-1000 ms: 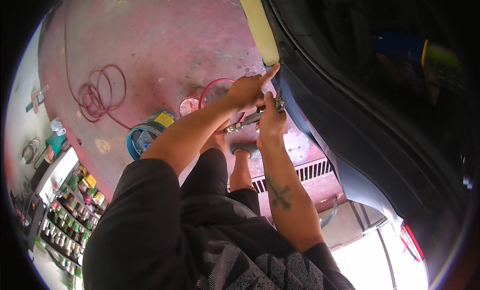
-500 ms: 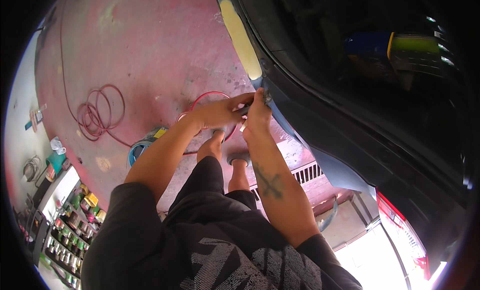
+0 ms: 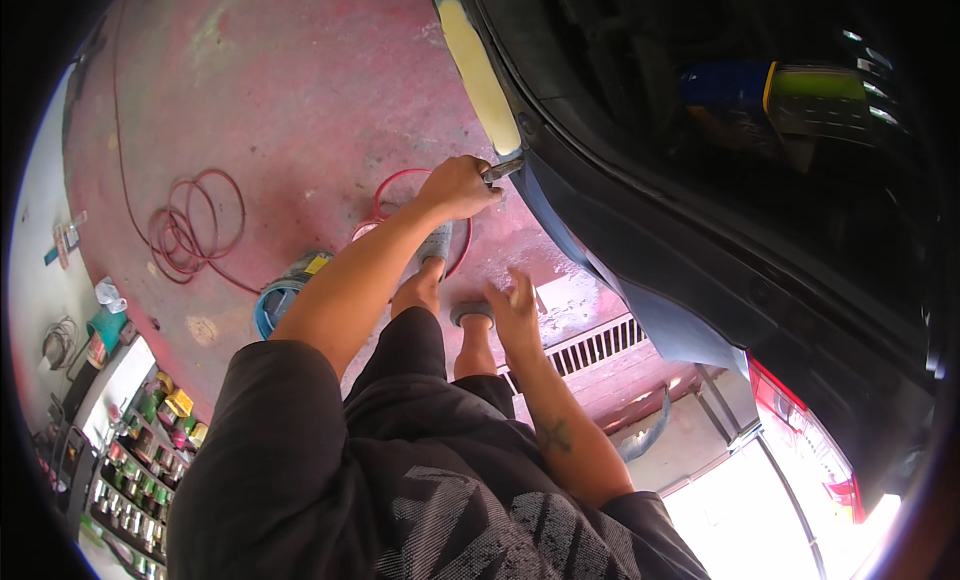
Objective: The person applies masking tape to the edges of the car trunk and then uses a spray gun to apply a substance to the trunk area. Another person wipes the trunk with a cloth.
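Observation:
My left hand (image 3: 462, 191) is closed around a short grey metal tool (image 3: 502, 170), whose exact kind I cannot make out. The tool's tip reaches the edge of a dark car body (image 3: 650, 210), just below a pale yellow filler patch (image 3: 480, 80). Lower down, my right hand (image 3: 516, 315) is away from the car, its fingers apart with nothing visible in them. Beside it curves the blue-grey side panel (image 3: 570, 242) of the car.
A blue bucket (image 3: 283, 298) and a coiled red hose (image 3: 200, 225) are on the stained pink floor. A floor grate (image 3: 595, 348) runs below the right hand. Shelves of cans (image 3: 135, 490) stand at lower left. A blue-and-green box (image 3: 775, 90) appears over the dark car surface.
Both hands were together at the panel edge. My right hand has come away, down toward me, and its fingers have spread. My left hand has shifted slightly up, with the metal tool in it.

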Available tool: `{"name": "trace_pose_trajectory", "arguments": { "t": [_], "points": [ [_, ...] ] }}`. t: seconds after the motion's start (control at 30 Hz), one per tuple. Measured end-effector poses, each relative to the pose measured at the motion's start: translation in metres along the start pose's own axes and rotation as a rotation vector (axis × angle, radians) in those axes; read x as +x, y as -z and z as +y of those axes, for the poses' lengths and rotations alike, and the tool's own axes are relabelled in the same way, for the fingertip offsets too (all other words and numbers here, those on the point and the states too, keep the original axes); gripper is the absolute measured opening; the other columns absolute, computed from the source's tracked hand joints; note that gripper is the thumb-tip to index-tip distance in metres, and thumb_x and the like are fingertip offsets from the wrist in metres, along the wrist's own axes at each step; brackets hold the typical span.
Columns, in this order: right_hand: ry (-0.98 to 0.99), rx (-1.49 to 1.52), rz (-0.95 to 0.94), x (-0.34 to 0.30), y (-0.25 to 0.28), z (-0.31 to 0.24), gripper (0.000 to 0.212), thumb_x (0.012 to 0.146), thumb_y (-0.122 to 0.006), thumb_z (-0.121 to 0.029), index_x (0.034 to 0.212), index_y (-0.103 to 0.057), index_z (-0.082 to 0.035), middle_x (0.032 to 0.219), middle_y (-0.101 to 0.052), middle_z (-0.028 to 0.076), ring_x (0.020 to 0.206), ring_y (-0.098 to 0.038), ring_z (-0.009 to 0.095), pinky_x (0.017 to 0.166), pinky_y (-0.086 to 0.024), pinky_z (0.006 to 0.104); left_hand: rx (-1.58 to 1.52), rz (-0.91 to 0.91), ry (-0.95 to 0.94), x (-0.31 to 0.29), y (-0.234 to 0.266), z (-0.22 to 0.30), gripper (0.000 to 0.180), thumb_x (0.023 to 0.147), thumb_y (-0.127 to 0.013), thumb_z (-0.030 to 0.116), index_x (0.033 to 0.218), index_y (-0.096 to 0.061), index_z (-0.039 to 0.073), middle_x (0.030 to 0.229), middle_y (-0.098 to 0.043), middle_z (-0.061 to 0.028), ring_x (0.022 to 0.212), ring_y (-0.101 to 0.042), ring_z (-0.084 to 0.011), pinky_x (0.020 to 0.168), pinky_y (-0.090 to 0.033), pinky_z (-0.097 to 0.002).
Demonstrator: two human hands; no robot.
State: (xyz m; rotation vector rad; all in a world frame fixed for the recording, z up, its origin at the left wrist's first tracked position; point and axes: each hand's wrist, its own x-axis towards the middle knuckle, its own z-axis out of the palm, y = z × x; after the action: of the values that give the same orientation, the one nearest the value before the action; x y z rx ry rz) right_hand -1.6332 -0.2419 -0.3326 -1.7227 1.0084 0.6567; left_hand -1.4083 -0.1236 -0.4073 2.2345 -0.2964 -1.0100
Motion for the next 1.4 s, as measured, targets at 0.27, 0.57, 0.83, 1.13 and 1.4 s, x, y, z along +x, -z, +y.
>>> {"name": "trace_pose_trajectory", "arguments": {
  "t": [0.27, 0.57, 0.83, 1.13, 1.4],
  "points": [
    [-0.271, -0.556, 0.187, -0.112, 0.059, 0.167, 0.072, 0.086, -0.080, -0.046, 0.145, -0.059, -0.010, 0.136, -0.061, 0.032, 0.133, -0.050, 0.049, 0.120, -0.032, 0.0567, -0.077, 0.047, -0.028, -0.003, 0.019, 0.041, 0.037, 0.083, -0.075, 0.037, 0.096, -0.077, 0.002, 0.092, -0.076, -0.0248, 0.094, -0.074, -0.0457, 0.085, -0.058, -0.0518],
    [-0.401, -0.626, 0.124, -0.164, 0.059, 0.232, 0.073, 0.087, -0.081, -0.048, 0.148, -0.057, -0.016, 0.139, -0.054, 0.037, 0.135, -0.049, 0.056, 0.116, -0.038, 0.0608, -0.166, 0.171, 0.179, 0.009, 0.037, 0.044, 0.037, 0.088, -0.071, 0.039, 0.107, -0.081, 0.008, 0.102, -0.079, -0.0224, 0.102, -0.075, -0.0417, 0.089, -0.059, -0.0501],
    [-0.374, -0.541, 0.108, -0.185, 0.044, 0.241, 0.069, 0.087, -0.083, -0.046, 0.146, -0.060, -0.019, 0.136, -0.058, 0.034, 0.135, -0.050, 0.053, 0.114, -0.039, 0.0608, -0.127, 0.064, 0.149, 0.012, 0.031, 0.006, 0.039, 0.079, -0.077, 0.034, 0.102, -0.081, 0.002, 0.098, -0.077, -0.0268, 0.097, -0.075, -0.0438, 0.086, -0.059, -0.0483],
    [-0.298, -0.590, 0.098, -0.186, 0.055, 0.310, 0.067, 0.088, -0.081, -0.048, 0.145, -0.061, -0.017, 0.132, -0.062, 0.034, 0.133, -0.052, 0.051, 0.114, -0.038, 0.0588, -0.161, -0.158, 0.186, 0.006, -0.037, -0.031, 0.039, 0.078, -0.079, 0.032, 0.097, -0.078, -0.002, 0.096, -0.078, -0.0237, 0.092, -0.075, -0.0393, 0.083, -0.057, -0.0462],
    [-0.233, -0.536, 0.153, -0.215, 0.074, 0.392, 0.066, 0.088, -0.080, -0.051, 0.143, -0.063, -0.018, 0.128, -0.064, 0.034, 0.130, -0.055, 0.050, 0.114, -0.038, 0.0582, -0.135, -0.163, 0.188, -0.026, -0.147, -0.041, 0.044, 0.082, -0.084, 0.040, 0.103, -0.080, 0.002, 0.103, -0.079, -0.0208, 0.099, -0.075, -0.0330, 0.090, -0.056, -0.0425]
  ]
}}
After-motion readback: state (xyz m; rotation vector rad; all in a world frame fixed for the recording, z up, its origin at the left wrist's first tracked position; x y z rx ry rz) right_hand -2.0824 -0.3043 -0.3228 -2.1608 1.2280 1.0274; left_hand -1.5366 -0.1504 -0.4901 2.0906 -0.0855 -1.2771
